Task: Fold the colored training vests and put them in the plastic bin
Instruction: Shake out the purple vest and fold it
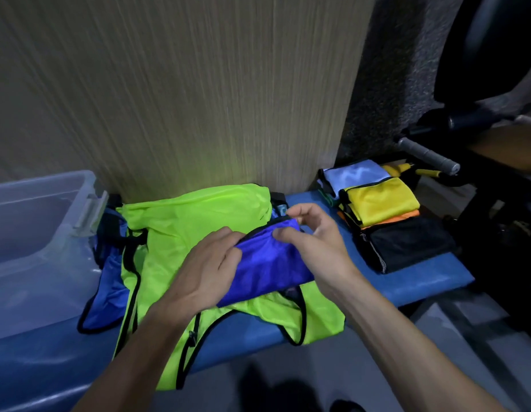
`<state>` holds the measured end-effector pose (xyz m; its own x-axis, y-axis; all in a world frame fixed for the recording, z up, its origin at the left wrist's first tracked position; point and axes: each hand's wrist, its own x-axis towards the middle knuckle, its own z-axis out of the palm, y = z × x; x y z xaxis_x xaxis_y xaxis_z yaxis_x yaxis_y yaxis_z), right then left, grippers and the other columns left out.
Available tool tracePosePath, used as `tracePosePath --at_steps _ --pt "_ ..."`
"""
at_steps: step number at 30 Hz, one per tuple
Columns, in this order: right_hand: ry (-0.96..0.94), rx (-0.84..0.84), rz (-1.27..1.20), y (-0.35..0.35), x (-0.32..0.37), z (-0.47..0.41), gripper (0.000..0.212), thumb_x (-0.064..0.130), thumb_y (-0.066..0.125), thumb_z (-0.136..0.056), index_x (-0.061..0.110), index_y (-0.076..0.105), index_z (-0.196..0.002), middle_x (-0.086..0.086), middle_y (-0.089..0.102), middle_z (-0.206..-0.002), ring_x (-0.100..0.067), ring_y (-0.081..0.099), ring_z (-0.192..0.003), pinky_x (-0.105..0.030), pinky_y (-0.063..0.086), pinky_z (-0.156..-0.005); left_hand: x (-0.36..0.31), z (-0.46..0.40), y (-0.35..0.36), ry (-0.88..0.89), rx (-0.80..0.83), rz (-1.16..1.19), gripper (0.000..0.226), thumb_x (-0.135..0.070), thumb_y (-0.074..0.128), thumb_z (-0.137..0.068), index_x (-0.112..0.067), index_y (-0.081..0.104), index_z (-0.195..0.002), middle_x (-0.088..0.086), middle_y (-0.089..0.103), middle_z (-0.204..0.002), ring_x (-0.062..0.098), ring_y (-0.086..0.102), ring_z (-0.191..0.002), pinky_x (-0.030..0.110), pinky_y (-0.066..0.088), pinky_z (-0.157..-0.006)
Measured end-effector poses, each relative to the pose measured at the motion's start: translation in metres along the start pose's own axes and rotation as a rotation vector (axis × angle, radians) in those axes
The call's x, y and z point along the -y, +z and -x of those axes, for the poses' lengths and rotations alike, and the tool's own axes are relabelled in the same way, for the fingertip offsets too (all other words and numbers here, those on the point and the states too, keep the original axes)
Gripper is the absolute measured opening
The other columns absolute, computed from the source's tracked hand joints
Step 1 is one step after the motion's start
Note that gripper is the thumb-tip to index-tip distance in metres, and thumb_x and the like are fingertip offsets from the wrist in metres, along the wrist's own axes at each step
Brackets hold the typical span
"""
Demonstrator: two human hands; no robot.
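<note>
Both hands, left hand [212,269] & right hand [313,242], pinch the blue vest [268,263] w/ a narrow grip, prob. tightening its fold atop the green vest [181,227].

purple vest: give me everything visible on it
The purple vest is shiny, thin, mesh-like fabric with black edge binding along its far edge. It is folded into a compact, slightly rumpled bundle lying on the spread-out green vest on the blue bench. The left hand grips its left side; the right hand pinches its far right corner.
</note>
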<state>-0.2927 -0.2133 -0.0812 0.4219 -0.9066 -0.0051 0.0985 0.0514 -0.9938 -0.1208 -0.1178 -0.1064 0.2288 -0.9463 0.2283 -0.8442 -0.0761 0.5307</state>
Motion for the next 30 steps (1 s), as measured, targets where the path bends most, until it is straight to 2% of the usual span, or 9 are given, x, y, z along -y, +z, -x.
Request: tracePosePath --at_steps 6,10,12,15,19,21,23,26,30 --pt "0.091 -0.070 -0.040 -0.072 0.013 -0.022 0.033 -0.008 0.076 -0.074 0.017 0.063 -0.090 -0.007 0.056 -0.079 -0.023 0.054 -0.079 -0.037 0.042 -0.077 -0.047 -0.027 0.026 0.046 0.150 0.235 0.027 -0.017 0.039 -0.109 -0.017 0.061 -0.092 -0.003 0.053 -0.092 0.011 0.056 -0.089 0.027 0.041 -0.082" --pt "0.183 -0.165 -0.048 -0.128 0.025 -0.033 0.030 -0.004 0.075 -0.078 0.017 0.063 -0.096 -0.010 0.064 -0.081 -0.023 0.061 -0.071 -0.032 0.048 -0.065 -0.078 -0.069 0.059 0.130 0.246 0.283 0.036 -0.032 0.039 -0.106 -0.015 0.067 -0.121 0.007 0.060 -0.102 0.015 0.058 -0.098 0.030 0.042 -0.093" --pt "0.195 -0.239 -0.014 -0.163 0.023 -0.041 0.028 0.002 0.079 -0.076 0.018 0.064 -0.094 -0.009 0.066 -0.082 -0.024 0.062 -0.076 -0.035 0.049 -0.069 -0.095 -0.094 0.085 0.102 0.267 0.290 0.041 -0.037 0.040 -0.105 -0.018 0.064 -0.132 0.008 0.065 -0.112 0.018 0.060 -0.105 0.035 0.044 -0.098" --pt "0.173 -0.374 0.069 -0.211 0.013 -0.053 0.026 0.011 0.085 -0.076 0.014 0.069 -0.097 -0.011 0.070 -0.092 -0.023 0.066 -0.080 -0.035 0.053 -0.074 -0.127 -0.124 0.126 0.012 0.294 0.414 0.029 -0.032 0.046 -0.106 -0.018 0.069 -0.114 0.003 0.068 -0.103 0.018 0.059 -0.089 0.037 0.047 -0.083" --pt "0.068 -0.594 0.234 -0.249 -0.006 -0.068 0.020 0.022 0.084 -0.082 0.018 0.069 -0.096 -0.005 0.072 -0.094 -0.020 0.067 -0.081 -0.029 0.053 -0.066 -0.167 -0.144 0.159 -0.063 0.273 0.501 0.016 -0.023 0.046 -0.108 -0.023 0.049 -0.092 0.000 0.043 -0.095 0.013 0.036 -0.087 0.027 0.027 -0.074" --pt "0.007 -0.634 0.390 -0.258 -0.013 -0.075 0.019 0.029 0.082 -0.084 0.021 0.069 -0.096 0.001 0.072 -0.091 -0.019 0.069 -0.086 -0.030 0.052 -0.070 -0.174 -0.148 0.167 -0.048 0.179 0.388 0.022 -0.024 0.048 -0.107 -0.012 0.056 -0.090 0.009 0.052 -0.091 0.017 0.041 -0.085 0.028 0.034 -0.077" --pt "-0.005 -0.623 0.557 -0.259 -0.016 -0.080 0.018 0.033 0.078 -0.086 0.023 0.069 -0.099 0.004 0.071 -0.089 -0.019 0.068 -0.090 -0.032 0.052 -0.077 -0.174 -0.146 0.171 0.053 0.112 0.144 0.032 -0.027 0.045 -0.108 -0.004 0.066 -0.112 0.012 0.063 -0.109 0.026 0.051 -0.097 0.036 0.045 -0.087" --pt "0.035 -0.612 0.726 -0.257 -0.019 -0.085 0.020 0.040 0.071 -0.087 0.029 0.068 -0.104 0.000 0.073 -0.104 -0.027 0.066 -0.103 -0.042 0.054 -0.090 -0.168 -0.137 0.172 0.229 0.019 -0.179 0.039 -0.029 0.039 -0.109 -0.013 0.056 -0.140 0.002 0.056 -0.129 0.026 0.045 -0.118 0.044 0.050 -0.092" --pt "0.114 -0.614 0.876 -0.247 -0.018 -0.092 0.026 0.038 0.062 -0.089 0.029 0.068 -0.113 -0.003 0.071 -0.114 -0.034 0.061 -0.113 -0.043 0.050 -0.093 -0.166 -0.135 0.174 0.496 -0.024 -0.318 0.049 -0.039 0.032 -0.106 -0.018 0.055 -0.144 0.002 0.051 -0.147 0.029 0.041 -0.134 0.045 0.042 -0.106"
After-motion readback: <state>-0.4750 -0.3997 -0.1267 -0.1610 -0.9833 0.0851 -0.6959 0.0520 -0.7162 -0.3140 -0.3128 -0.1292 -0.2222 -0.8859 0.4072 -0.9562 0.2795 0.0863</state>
